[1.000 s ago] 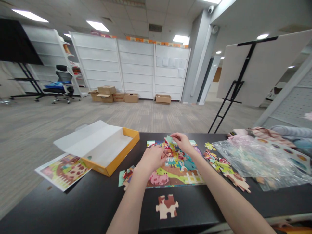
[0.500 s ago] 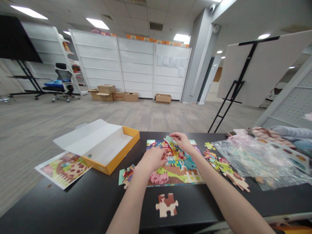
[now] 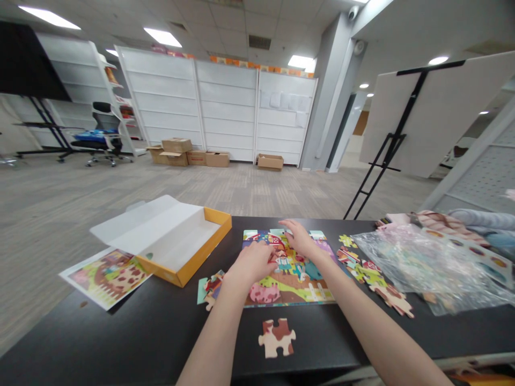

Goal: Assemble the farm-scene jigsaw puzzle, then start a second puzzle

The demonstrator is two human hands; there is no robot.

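A colourful farm puzzle lies flat on the black table, partly hidden by both hands. My left hand rests on its left part with fingers bent over the pieces; whether they grip anything is hidden. Over the upper middle is my right hand, its fingers apart and nothing held, close to a light green piece at the top edge. A loose brown-and-cream piece lies in front of the puzzle. More loose pieces sit left of it, and several others form a line on the right.
An open yellow box with a white inside stands at the left, beside a picture sheet. Clear plastic bags lie at the right. Behind the black table are cardboard boxes, a chair and an easel-like stand.
The light green piece at the top edge, earlier raised and tilted at my right fingertips, now lies flat. My right hand has let go of it and its fingers have spread.
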